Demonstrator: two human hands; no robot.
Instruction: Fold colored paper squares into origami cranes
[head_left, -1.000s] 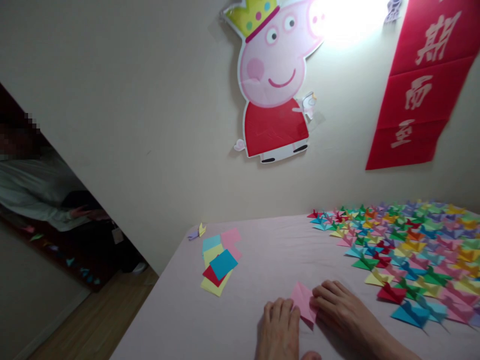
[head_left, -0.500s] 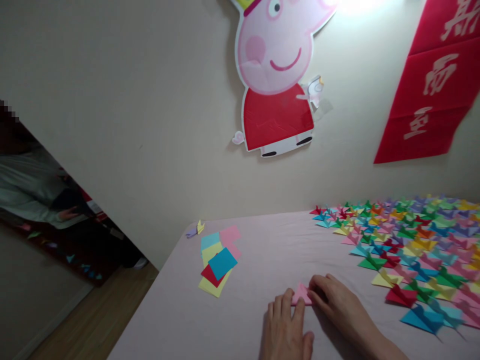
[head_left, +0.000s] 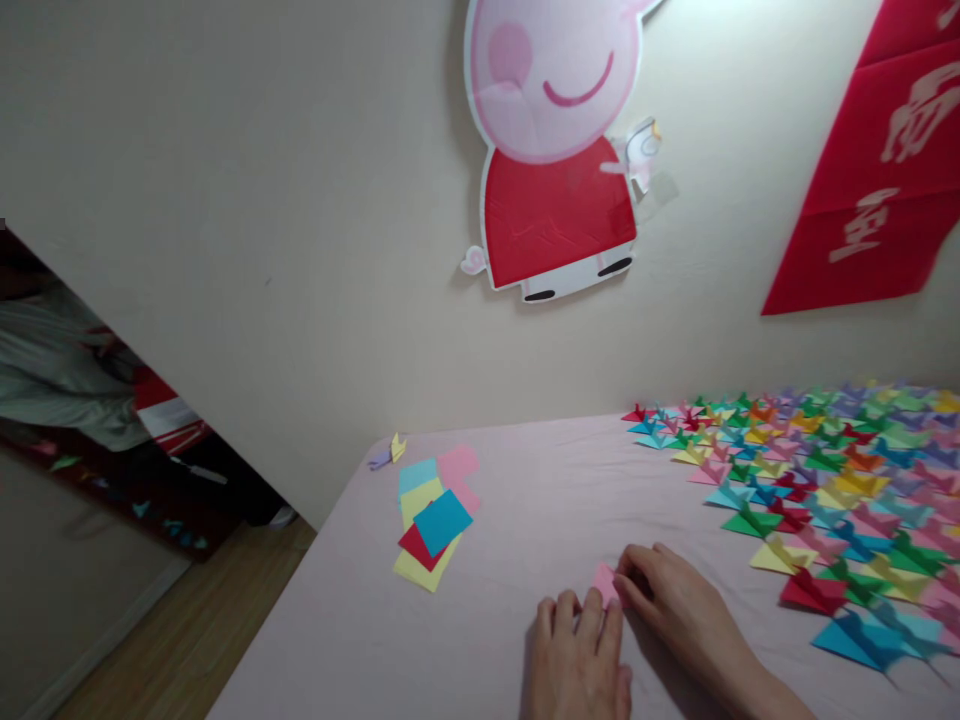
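A small folded piece of pink origami paper (head_left: 606,582) lies on the pale pink tablecloth (head_left: 540,520). My right hand (head_left: 671,595) pinches its right edge between thumb and fingertips. From the near side, my left hand (head_left: 576,650) rests flat with fingers stretched out, the tips at the paper's lower left edge. The fingers cover part of the fold, so its full shape is hidden. To the left lie loose square sheets, with a blue sheet (head_left: 443,522) over a red sheet (head_left: 422,548) and a yellow sheet (head_left: 426,572).
Many folded paper cranes (head_left: 855,540) stand in rows on the right. A yellow paper crane (head_left: 397,447) and a purple one (head_left: 380,459) sit at the far left corner. A pig cutout (head_left: 559,215) hangs on the wall. A person (head_left: 67,350) is partly visible at far left.
The pink paper, a triangle before, now shows a narrower, slanted shape. My left fingers have shifted slightly right along its near edge. The view has tilted a little downward.
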